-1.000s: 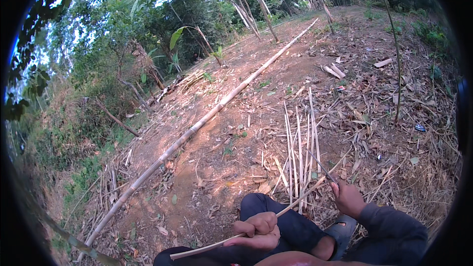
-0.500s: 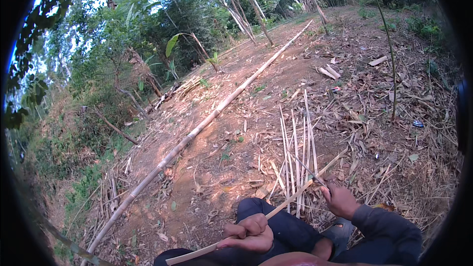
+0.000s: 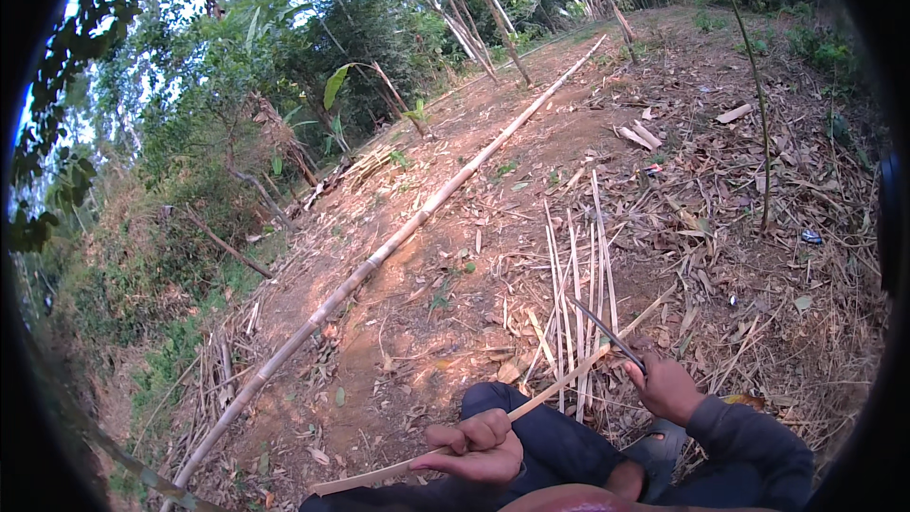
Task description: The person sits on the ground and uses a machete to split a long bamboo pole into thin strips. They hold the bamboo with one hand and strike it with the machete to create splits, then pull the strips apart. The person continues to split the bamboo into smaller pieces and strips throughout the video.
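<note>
**We are holding a strip [image 3: 537, 400] and a knife [image 3: 606, 330]**

Our left hand [image 3: 479, 448] is closing around the strip toward its lower end, fingers curling over it and thumb lying along it. Our right hand [image 3: 668, 389] is making a fist around the knife's handle, which it is mostly hiding. The strip is slanting from low left, past our bent knee [image 3: 488, 400], up toward the right. The blade is crossing its upper part just beside the right fist; whether the edge is biting, we cannot tell.

For this step we are judging that a shallow blade angle and light, even strokes are serving best, with the left fingers gripping firmly and well apart from the edge.

Just beyond, loose strips [image 3: 580, 322] are lying in a narrow fan, partly behind the held one, so a low sweep of the tip could be catching them. Our sandal [image 3: 664, 444] is sitting below the right wrist, so we are minding a downward slip. On the left, the widest room seems to be opening over brown soil [image 3: 322, 389], as far as a long pole [image 3: 379, 259] running diagonally up the slope. On the right, dry leaves [image 3: 701, 209] are covering the ground, and a thin stem [image 3: 766, 161] is standing well apart from the knife.
</note>
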The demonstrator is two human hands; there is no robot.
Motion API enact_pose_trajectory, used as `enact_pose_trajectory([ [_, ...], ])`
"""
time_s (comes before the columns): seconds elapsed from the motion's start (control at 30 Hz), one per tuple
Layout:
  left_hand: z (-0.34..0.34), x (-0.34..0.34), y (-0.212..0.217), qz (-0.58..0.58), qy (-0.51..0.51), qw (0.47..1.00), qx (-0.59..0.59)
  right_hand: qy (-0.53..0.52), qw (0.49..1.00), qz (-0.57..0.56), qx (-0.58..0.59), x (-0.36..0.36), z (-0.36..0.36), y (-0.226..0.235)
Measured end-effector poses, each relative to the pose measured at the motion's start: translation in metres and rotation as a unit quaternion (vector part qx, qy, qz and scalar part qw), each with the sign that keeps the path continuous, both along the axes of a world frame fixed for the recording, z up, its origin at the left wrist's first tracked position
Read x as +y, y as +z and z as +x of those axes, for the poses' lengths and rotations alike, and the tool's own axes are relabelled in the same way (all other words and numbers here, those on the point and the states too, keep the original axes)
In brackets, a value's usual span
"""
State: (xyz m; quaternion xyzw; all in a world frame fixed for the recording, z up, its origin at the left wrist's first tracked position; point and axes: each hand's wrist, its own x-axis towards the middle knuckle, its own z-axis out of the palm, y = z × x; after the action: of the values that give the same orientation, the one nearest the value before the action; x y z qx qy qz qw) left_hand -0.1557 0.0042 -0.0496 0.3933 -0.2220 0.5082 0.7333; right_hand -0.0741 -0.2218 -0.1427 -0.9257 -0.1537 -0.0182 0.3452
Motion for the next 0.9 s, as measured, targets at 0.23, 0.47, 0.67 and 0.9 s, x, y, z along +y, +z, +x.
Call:
enact_pose_trajectory([
  [0.23, 0.004, 0.01, 0.001, -0.025, 0.014, 1.0, 0.003, 0.061, 0.992, -0.028, -0.104, 0.001, 0.004, -0.014],
  [0.47, -0.003, -0.006, 0.004, -0.008, 0.009, 1.0, -0.01, -0.141, 0.989, -0.004, 0.039, -0.039, 0.02, -0.1],
  [0.67, 0.006, 0.001, 0.005, -0.012, 0.017, 1.0, -0.022, 0.034, 0.999, 0.029, 0.003, 0.014, -0.008, 0.003],
  [0.9, 0.0, 0.0, 0.005, 0.023, 0.008, 0.999, -0.028, 0.004, 0.999, -0.025, -0.04, -0.02, 0.023, -0.06],
])
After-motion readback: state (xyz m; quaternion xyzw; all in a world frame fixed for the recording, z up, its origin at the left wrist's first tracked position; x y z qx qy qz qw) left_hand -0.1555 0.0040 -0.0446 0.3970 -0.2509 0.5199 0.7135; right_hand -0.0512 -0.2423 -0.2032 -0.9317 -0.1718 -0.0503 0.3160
